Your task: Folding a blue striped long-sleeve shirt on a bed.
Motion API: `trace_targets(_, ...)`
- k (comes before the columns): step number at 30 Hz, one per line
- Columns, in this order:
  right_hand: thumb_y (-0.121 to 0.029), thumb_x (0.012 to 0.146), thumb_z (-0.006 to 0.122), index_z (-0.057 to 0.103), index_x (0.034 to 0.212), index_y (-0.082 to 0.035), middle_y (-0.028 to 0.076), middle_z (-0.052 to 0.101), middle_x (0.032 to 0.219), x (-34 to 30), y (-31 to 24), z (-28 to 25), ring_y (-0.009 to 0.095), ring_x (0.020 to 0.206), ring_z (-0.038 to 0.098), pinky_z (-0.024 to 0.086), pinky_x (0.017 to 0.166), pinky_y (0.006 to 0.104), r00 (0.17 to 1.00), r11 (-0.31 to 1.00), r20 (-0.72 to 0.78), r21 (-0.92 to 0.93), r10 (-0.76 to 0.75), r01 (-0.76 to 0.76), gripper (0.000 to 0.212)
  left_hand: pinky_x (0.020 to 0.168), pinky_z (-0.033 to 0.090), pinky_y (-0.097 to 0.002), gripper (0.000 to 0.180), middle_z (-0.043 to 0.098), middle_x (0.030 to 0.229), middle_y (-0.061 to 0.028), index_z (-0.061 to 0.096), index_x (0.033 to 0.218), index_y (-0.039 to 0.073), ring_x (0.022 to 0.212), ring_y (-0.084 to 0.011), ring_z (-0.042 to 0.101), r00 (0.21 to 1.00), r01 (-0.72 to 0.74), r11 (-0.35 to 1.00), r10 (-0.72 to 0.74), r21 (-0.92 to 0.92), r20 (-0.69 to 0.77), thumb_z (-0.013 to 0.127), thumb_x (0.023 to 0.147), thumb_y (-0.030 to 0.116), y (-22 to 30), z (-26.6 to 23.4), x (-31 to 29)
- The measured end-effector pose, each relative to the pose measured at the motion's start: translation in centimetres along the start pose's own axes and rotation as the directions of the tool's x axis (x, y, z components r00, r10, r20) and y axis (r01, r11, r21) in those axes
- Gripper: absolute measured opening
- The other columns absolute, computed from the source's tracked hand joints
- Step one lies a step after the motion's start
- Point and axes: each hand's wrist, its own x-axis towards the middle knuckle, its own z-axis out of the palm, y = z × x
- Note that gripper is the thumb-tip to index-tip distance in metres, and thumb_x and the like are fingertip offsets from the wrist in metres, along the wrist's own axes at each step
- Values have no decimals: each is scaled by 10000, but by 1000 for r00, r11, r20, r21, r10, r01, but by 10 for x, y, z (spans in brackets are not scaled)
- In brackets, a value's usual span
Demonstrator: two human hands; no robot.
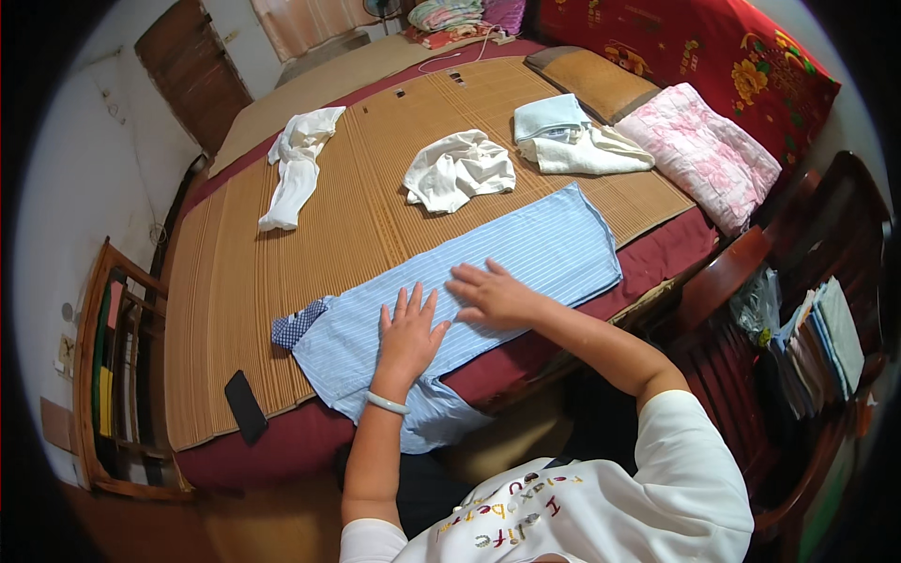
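A light blue striped shirt lies folded lengthwise near the front edge of the bed. Its dark checked collar points left, and one sleeve hangs over the bed's edge. My left hand, with a pale bangle on its wrist, rests flat on the shirt, fingers spread. Just right of it, my right hand also lies on the cloth with its fingers stretched out. Neither hand grips the fabric.
A bamboo mat covers the bed. Crumpled white garments, a folded pale blue cloth and a pink quilt lie beyond the shirt. A black phone sits front left. A wooden chair holding folded clothes stands right.
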Motion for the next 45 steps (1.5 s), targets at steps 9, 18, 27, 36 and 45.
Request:
trace_targets(9, -541, 960, 463, 409, 1496, -103, 173, 362, 1557, 14, 78, -9, 306, 1470, 295, 188, 1192, 549, 908, 908, -87, -59, 410, -415, 695, 1190, 115, -585, 712, 259, 1624, -142, 378, 1528, 139, 1508, -347, 195, 983, 181, 983, -181, 27, 15, 526, 949, 526, -41, -15, 2)
trace_targets(18, -537, 944, 472, 421, 1492, -68, 220, 334, 1571, -33, 149, -37, 321, 1483, 280, 139, 1206, 527, 590, 576, -270, -137, 761, -806, 723, 1196, 87, -579, 741, 213, 1640, -142, 315, 1554, 126, 1527, -329, 124, 897, 436, 898, -439, 64, 42, 497, 965, 538, -68, -32, -13)
trace_targets(27, -450, 956, 527, 463, 1448, -81, 203, 397, 1518, 8, 35, -26, 349, 1459, 309, 177, 1164, 638, 885, 887, -90, -30, 457, -461, 618, 1184, 104, -602, 725, 261, 1611, -193, 391, 1514, 94, 1506, -384, 175, 988, 157, 988, -157, 13, -1, 558, 941, 505, -15, -18, -8)
trace_targets(36, -511, 975, 466, 424, 1493, -122, 149, 346, 1576, 26, 22, 4, 296, 1478, 285, 184, 1195, 545, 978, 978, -13, -20, 208, -208, 648, 1190, 103, -587, 737, 255, 1622, -160, 385, 1524, 128, 1509, -361, 181, 982, 189, 982, -188, -6, 25, 545, 937, 545, -22, -14, -6)
trace_targets(45, -550, 967, 413, 393, 1512, -91, 209, 304, 1586, -8, 113, -27, 310, 1491, 261, 151, 1204, 536, 701, 690, -170, -127, 693, -713, 712, 1195, 97, -576, 772, 209, 1643, -130, 304, 1560, 132, 1528, -306, 131, 896, 440, 895, -443, 76, 25, 488, 956, 576, -68, -25, -12)
